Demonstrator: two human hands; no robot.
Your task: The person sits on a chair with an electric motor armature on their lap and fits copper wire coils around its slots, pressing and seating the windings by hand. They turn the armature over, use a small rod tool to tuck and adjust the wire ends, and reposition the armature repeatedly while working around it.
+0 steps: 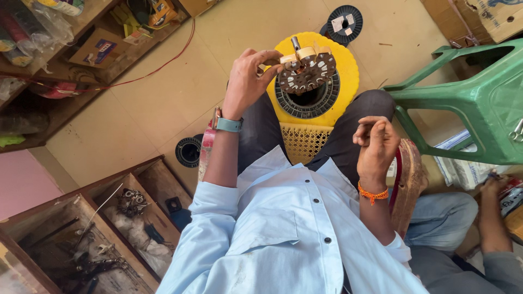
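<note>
My left hand (pixel 248 81), with a watch on its wrist, grips a round brown motor stator (pixel 308 71) by its edge and holds it up over my lap. Tan paper pieces and a short metal shaft stick out of the stator's top. Below it, between my knees, stands a yellow round stool (pixel 348 65) with a black ring-shaped core (pixel 308 103) on it. My right hand (pixel 376 144), with an orange thread on its wrist, hovers over my right thigh with the fingers curled; whether it pinches a thin wire I cannot tell.
A green plastic stool (pixel 468 103) stands at the right. Another person's arm (pixel 493 218) and knee are at the lower right. Wooden drawers with tools (pixel 109 228) sit at the lower left, shelves at the upper left. Black spools (pixel 344 23) (pixel 188 151) lie on the floor.
</note>
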